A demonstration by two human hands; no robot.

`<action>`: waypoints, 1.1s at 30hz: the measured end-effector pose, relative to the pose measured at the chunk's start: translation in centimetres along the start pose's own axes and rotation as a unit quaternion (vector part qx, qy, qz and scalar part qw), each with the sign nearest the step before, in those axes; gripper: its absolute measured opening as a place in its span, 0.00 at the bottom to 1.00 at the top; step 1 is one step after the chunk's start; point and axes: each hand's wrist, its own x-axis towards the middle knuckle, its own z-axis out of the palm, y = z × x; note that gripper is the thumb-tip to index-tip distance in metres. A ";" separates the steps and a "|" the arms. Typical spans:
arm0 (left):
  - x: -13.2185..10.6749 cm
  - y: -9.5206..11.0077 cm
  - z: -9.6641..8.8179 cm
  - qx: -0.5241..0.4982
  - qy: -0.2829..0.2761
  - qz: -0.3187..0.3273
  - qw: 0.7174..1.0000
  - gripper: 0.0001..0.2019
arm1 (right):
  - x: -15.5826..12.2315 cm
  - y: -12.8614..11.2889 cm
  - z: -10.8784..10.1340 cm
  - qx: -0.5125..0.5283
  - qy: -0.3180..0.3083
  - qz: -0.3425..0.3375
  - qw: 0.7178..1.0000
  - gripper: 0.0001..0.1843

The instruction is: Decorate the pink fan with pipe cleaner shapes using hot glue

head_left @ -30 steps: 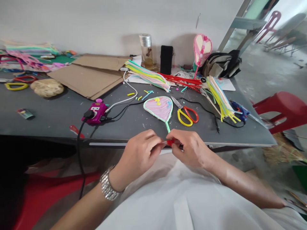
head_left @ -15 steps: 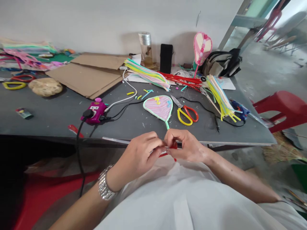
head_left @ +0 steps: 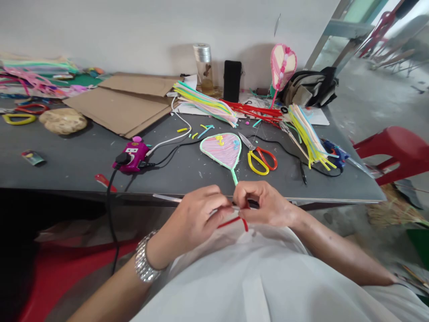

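Observation:
My left hand (head_left: 204,214), a metal watch on its wrist, is closed around a pale, translucent thin stick (head_left: 166,197) that juts out to the left. Fingertips of my right hand (head_left: 261,203) pinch a red pipe cleaner (head_left: 246,224), one end hanging down and another stretch running left under my left fingers. Both hands meet in front of the table edge, and the spot between the fingertips is partly hidden. Just beyond them lies a fan-shaped pink piece (head_left: 221,151) with a mint-green rim and handle. Scissors (head_left: 259,158) with yellow and red handles rest to its right.
Bundles of coloured pipe cleaners (head_left: 208,105) and red ones (head_left: 254,111) lie toward the wall. A purple power socket (head_left: 132,157) with cables sits left, near cardboard (head_left: 124,107). At right are a blue glue gun (head_left: 336,154) and a red stool (head_left: 395,150).
The pale stick's free end has drawn in to the right. More of the red pipe cleaner shows below my right fingers, and my right hand has shifted slightly right.

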 end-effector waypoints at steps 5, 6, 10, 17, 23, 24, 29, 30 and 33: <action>0.1 -0.5 0.0 -0.014 0.080 -0.053 0.995 0.05 | -0.5 0.0 -1.0 -0.042 0.113 -0.026 0.992 0.04; 0.0 -0.5 0.1 -0.014 0.087 -0.056 0.995 0.05 | -0.6 0.2 -1.0 -0.056 0.125 -0.035 0.990 0.03; 0.0 -0.2 0.7 0.015 0.083 -0.070 0.994 0.07 | -0.8 1.1 -0.5 -0.073 0.152 -0.062 0.984 0.02; 0.4 0.2 0.9 -0.061 0.043 -0.114 0.991 0.02 | -0.9 1.7 0.0 -0.140 0.181 -0.103 0.968 0.02; 0.2 -0.1 1.4 -0.074 0.036 -0.147 0.986 0.01 | -1.3 2.2 -0.1 -0.187 0.191 -0.132 0.955 0.03; 0.1 -0.2 1.5 -0.078 0.034 -0.149 0.985 0.01 | -1.3 2.3 0.0 -0.188 0.198 -0.124 0.954 0.03; -0.2 -0.4 2.2 -0.083 0.052 -0.142 0.985 0.04 | -1.2 2.9 0.8 -0.164 0.213 -0.109 0.957 0.05; -0.1 -0.3 2.3 -0.082 0.056 -0.141 0.985 0.04 | -1.2 3.1 0.9 -0.158 0.215 -0.113 0.957 0.06; 0.1 -0.1 2.3 -0.091 0.057 -0.150 0.983 0.05 | -1.4 3.5 1.3 -0.153 0.219 -0.135 0.954 0.07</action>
